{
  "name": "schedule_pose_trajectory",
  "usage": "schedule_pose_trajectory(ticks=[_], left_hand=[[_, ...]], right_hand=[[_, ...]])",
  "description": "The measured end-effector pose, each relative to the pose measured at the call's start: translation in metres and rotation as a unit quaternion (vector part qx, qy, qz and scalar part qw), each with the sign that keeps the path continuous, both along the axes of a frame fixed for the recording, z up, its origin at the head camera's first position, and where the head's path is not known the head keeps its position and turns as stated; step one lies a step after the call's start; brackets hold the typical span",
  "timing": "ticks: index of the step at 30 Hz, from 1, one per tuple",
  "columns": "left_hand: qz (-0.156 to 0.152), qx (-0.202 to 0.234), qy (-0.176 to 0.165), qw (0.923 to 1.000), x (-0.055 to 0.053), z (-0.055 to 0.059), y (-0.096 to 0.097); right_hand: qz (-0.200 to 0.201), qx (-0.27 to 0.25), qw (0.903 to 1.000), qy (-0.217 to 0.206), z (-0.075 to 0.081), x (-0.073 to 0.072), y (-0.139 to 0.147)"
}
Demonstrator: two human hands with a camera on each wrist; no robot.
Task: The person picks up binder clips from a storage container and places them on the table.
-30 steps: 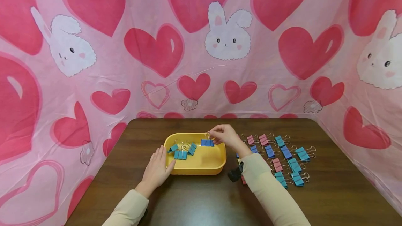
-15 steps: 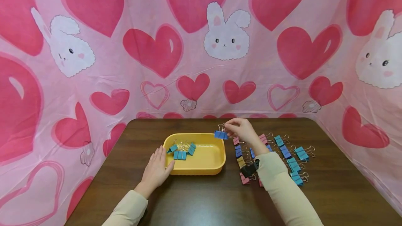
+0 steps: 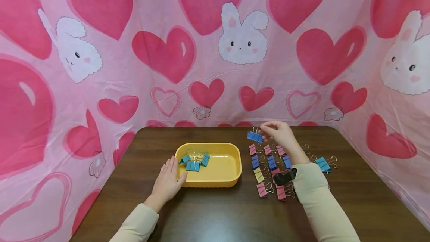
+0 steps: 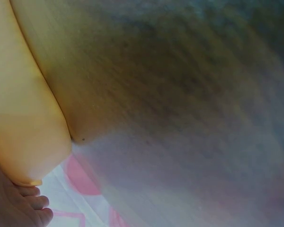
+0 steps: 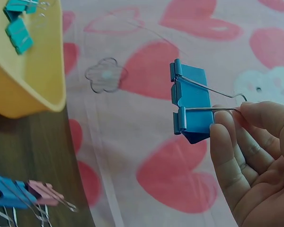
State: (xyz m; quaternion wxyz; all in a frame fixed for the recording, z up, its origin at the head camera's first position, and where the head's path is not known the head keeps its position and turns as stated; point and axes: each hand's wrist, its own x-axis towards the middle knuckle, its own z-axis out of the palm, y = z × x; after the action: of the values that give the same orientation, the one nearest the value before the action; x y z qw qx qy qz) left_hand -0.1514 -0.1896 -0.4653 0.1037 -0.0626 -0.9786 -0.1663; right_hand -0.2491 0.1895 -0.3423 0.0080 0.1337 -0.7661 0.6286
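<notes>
My right hand [image 3: 277, 133] pinches a blue binder clip [image 3: 255, 136] by a wire handle. In the head view it is above the far side of the table. The right wrist view shows the blue binder clip [image 5: 191, 101] up close, its jaws turned away from the fingertips. Against the left wall of a yellow plastic tub [image 3: 209, 184] rests my left hand [image 3: 167, 182], fingers straight. Several teal binder clips [image 3: 193, 166] lie in the left part of that tub. The left wrist view catches only the fingers and the tub's side [image 4: 28, 94].
Right of the tub, pink, blue, yellow and teal binder clips stand in rows; one is a yellow clip [image 3: 258, 174], another a pink clip [image 3: 262, 189]. A teal clip [image 3: 323, 164] lies farther right. My right forearm hides part of the rows. A heart-patterned cloth [image 3: 215, 66] hangs behind the table.
My right hand has carried the blue binder clip from over the tub to the right and upward, past the tub's edge. The left hand has stayed at the tub.
</notes>
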Motion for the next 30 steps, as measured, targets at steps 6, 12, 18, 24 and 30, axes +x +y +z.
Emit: schedule_pose_trajectory(ticks=[6, 12, 18, 24, 30], left_hand=[[0.003, 0.002, -0.010, 0.9999, 0.000, 0.000, 0.000], [0.006, 0.004, -0.011, 0.9999, -0.001, 0.000, 0.000], [0.004, 0.002, -0.010, 0.9999, -0.001, 0.000, 0.001], [0.008, 0.001, -0.012, 0.9999, -0.002, 0.000, 0.001], [0.010, 0.001, -0.012, 0.9999, -0.002, 0.000, 0.001]], right_hand=[[-0.010, -0.017, 0.9996, 0.019, 0.002, 0.000, 0.025], [-0.032, -0.043, 0.9983, 0.022, 0.002, 0.007, 0.049], [-0.030, -0.086, 0.9950, 0.040, -0.038, -0.021, 0.103], [-0.051, -0.131, 0.9898, 0.019, -0.083, -0.047, 0.161], [-0.099, -0.153, 0.9832, 0.009, -0.092, -0.027, 0.188]])
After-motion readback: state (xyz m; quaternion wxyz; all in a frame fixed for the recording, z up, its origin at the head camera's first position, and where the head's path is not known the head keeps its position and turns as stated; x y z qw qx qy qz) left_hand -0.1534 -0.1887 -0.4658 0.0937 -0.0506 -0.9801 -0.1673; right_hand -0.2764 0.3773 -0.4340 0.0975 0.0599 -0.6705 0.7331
